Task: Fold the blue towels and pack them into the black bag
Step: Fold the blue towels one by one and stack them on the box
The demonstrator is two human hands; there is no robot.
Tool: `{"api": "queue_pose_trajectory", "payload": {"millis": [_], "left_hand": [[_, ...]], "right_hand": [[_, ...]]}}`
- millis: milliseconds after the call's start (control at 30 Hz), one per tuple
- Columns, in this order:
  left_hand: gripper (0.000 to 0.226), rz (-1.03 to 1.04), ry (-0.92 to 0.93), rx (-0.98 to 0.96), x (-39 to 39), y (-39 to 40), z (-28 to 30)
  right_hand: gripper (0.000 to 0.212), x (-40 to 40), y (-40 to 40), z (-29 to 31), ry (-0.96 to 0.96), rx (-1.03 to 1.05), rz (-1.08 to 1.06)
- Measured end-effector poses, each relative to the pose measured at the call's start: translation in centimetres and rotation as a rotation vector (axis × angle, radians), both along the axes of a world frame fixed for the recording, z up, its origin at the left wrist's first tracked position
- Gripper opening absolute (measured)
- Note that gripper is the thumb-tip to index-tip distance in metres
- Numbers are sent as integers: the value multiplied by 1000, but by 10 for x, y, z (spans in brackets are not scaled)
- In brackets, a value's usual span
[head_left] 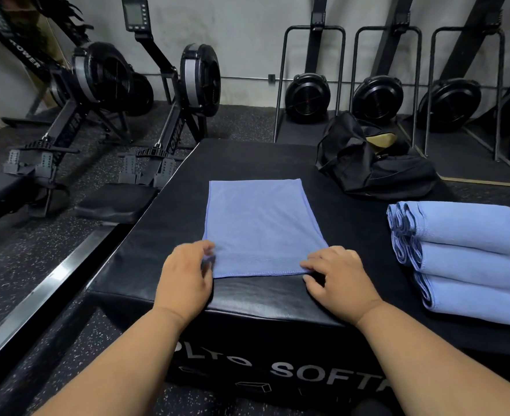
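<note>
While a blue towel (262,226) lies flat on the black padded box (247,301), we pinch its near corners, left hand (186,277) on the left corner and right hand (337,277) on the right. Right of the towel sit three folded towels (469,259); beyond it, the black bag (370,163) gapes open.

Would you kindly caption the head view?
Both hands, left hand and right hand, pinch a flat blue towel's near corners.

Both hands pinch the blue towel's (262,226) near corners
</note>
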State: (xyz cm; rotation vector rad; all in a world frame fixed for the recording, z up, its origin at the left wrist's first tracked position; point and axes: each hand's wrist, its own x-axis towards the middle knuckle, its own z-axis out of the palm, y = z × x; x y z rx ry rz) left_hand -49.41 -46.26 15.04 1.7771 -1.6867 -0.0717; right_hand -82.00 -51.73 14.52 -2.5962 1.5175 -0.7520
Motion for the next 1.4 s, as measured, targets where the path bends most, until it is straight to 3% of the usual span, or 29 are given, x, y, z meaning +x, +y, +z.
{"api": "queue_pose_trajectory", "payload": {"millis": [133,300,500,600,767,933,1167,1400], "left_hand": [[37,-110,34,152,14,15,-3],[34,-124,62,224,20,0,10],[24,-47,33,181,6,0,22],[26,-31,148,105,-1,15,46],[39,-88,236,-170,-8,64,122],[32,-95,323,-297,-15,115,194],[7,5,426,-245,-17,175,220],[18,121,568,-14,-11,207,168]], "right_hand": [[30,-3,-3,0,-43,107,-39],[19,0,-5,2,-63,83,-62],[7,3,1,15,-56,63,-93],[5,-1,16,37,-189,94,-100],[10,-7,49,102,-592,213,-68],[12,-17,87,172,-927,362,76],[6,-16,145,211,-1153,495,171],[15,-5,197,178,-1113,892,198]]}}
